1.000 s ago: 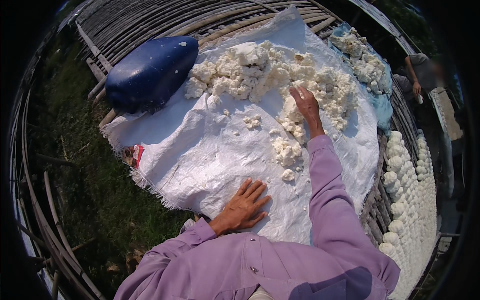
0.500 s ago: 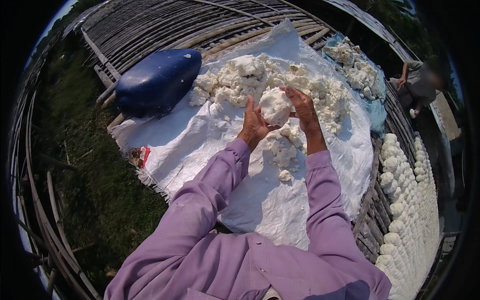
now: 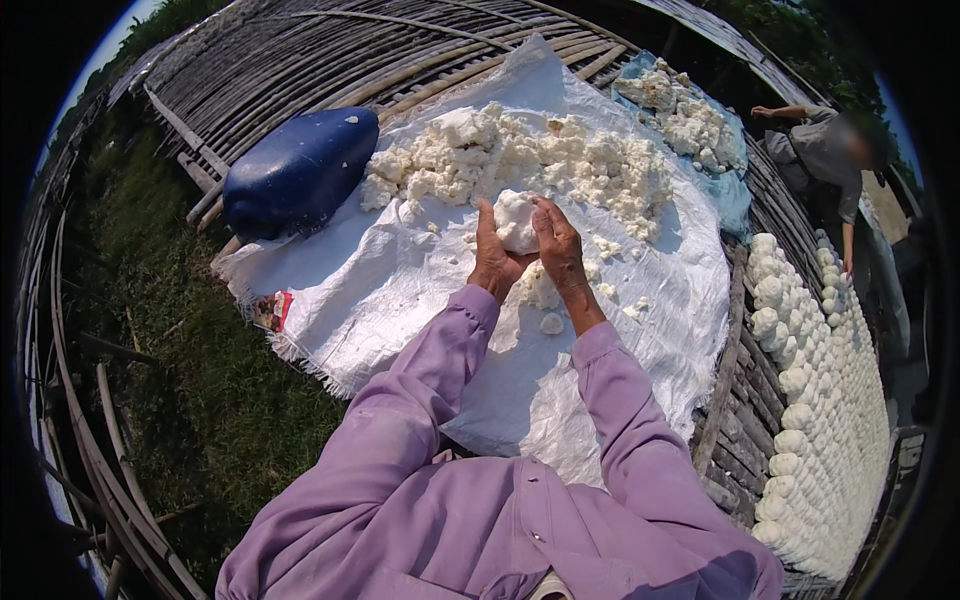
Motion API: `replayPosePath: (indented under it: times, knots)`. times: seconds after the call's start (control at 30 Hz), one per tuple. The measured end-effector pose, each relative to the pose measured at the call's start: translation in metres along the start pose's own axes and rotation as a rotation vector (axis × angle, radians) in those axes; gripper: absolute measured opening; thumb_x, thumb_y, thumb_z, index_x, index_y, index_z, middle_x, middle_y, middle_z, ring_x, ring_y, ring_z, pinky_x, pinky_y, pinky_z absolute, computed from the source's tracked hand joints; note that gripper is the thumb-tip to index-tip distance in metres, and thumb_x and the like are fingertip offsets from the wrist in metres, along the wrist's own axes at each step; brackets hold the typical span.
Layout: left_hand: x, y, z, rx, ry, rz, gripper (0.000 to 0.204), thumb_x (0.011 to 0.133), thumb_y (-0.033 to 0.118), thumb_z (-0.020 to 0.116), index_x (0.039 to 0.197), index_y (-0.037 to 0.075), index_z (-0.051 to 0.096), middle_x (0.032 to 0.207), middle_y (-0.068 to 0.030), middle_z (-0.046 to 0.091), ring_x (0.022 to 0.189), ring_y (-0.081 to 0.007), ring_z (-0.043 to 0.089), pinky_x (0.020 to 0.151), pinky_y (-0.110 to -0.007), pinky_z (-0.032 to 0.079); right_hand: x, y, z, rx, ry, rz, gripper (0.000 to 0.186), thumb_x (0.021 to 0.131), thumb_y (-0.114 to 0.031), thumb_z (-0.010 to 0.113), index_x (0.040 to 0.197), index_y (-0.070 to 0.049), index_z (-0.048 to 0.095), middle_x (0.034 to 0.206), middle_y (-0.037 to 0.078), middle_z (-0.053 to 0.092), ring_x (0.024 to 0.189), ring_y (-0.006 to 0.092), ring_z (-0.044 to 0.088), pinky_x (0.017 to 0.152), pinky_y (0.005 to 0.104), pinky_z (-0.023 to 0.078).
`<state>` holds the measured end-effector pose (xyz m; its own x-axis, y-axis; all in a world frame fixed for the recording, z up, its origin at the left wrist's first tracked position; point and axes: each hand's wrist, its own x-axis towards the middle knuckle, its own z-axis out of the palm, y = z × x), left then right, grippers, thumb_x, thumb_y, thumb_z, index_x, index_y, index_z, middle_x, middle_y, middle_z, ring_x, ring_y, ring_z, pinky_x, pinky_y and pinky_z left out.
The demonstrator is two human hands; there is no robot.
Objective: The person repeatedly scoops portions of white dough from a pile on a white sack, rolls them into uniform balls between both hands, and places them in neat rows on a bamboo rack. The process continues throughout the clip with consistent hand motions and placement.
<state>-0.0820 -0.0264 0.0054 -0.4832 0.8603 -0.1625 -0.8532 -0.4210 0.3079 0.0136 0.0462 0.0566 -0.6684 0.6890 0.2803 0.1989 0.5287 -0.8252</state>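
Between my two hands, above a white woven sheet (image 3: 400, 290), is a lump of white, crumbly dough-like stuff (image 3: 517, 218). My left hand (image 3: 497, 255) cups it from the left and below. From the right, my right hand (image 3: 560, 245) presses its curved fingers against it. Just beyond the hands a large heap of the same crumbly stuff (image 3: 590, 165) spreads over the sheet. Smaller crumbs and a small piece (image 3: 551, 323) lie nearer me, partly behind my right wrist.
A blue plastic container (image 3: 295, 170) lies at the sheet's far left. More white clumps rest on a light-blue sheet (image 3: 733, 200) at far right. Rows of white balls (image 3: 810, 400) cover the bamboo platform (image 3: 745, 430) on the right. Beyond them, another person (image 3: 825, 160) bends, reaching down.
My hands have come closer together around the lump, which looks more compact and rounded. The other person has stretched an arm down toward the rows of balls.
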Motion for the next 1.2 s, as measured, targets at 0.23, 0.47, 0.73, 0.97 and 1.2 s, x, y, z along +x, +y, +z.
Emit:
replayPosePath:
  times: [0.23, 0.47, 0.73, 0.97, 1.2]
  knots:
    - [-0.011, -0.029, 0.036, 0.105, 0.001, -0.095, 0.082, 0.091, 0.079, 0.049, 0.138, 0.012, 0.054, 0.135, -0.0137, 0.060, 0.123, -0.0359, 0.059, 0.099, -0.062, 0.049, 0.003, -0.025, -0.051, -0.179, 0.377, -0.408, 0.045, 0.106, -0.038, 0.050, 0.115, 0.001, 0.071, 0.110, 0.017, 0.073, 0.102, 0.0353, 0.069, 0.090, 0.0394, 0.053]
    - [-0.044, -0.063, 0.053, -0.044, -0.241, -0.219, 0.104, 0.084, 0.086, 0.049, 0.150, 0.006, 0.039, 0.145, -0.0174, 0.050, 0.129, -0.0400, 0.055, 0.107, -0.062, 0.043, -0.051, 0.001, -0.080, 0.318, 0.315, -0.127, 0.055, 0.109, -0.048, 0.038, 0.138, -0.005, 0.058, 0.137, 0.013, 0.061, 0.118, 0.0243, 0.063, 0.100, 0.0335, 0.048]
    - [-0.060, -0.118, 0.072, 0.223, -0.257, -0.202, 0.079, 0.089, 0.071, 0.061, 0.141, 0.012, 0.049, 0.137, -0.0149, 0.058, 0.126, -0.0312, 0.059, 0.104, -0.056, 0.048, -0.079, -0.030, -0.151, -0.327, 0.314, -0.422, 0.040, 0.107, -0.028, 0.049, 0.133, -0.001, 0.062, 0.136, 0.018, 0.063, 0.127, 0.0322, 0.060, 0.107, 0.0362, 0.045]
    - [-0.064, -0.153, 0.096, 0.305, -0.264, -0.241, 0.069, 0.096, 0.067, 0.052, 0.127, 0.006, 0.059, 0.121, -0.0131, 0.068, 0.111, -0.0273, 0.067, 0.097, -0.045, 0.054, -0.101, -0.012, -0.191, 0.026, 0.486, -0.389, 0.049, 0.107, -0.039, 0.043, 0.124, 0.000, 0.067, 0.128, 0.021, 0.067, 0.119, 0.0341, 0.064, 0.102, 0.0382, 0.047]
    - [-0.065, -0.182, 0.105, 0.263, -0.178, -0.337, 0.101, 0.092, 0.081, 0.038, 0.149, -0.003, 0.039, 0.135, -0.0206, 0.061, 0.121, -0.0367, 0.062, 0.102, -0.053, 0.051, -0.124, 0.037, -0.211, 0.947, 0.428, 0.011, 0.057, 0.105, -0.048, 0.043, 0.130, -0.001, 0.063, 0.129, 0.011, 0.065, 0.113, 0.0184, 0.063, 0.096, 0.0328, 0.051]
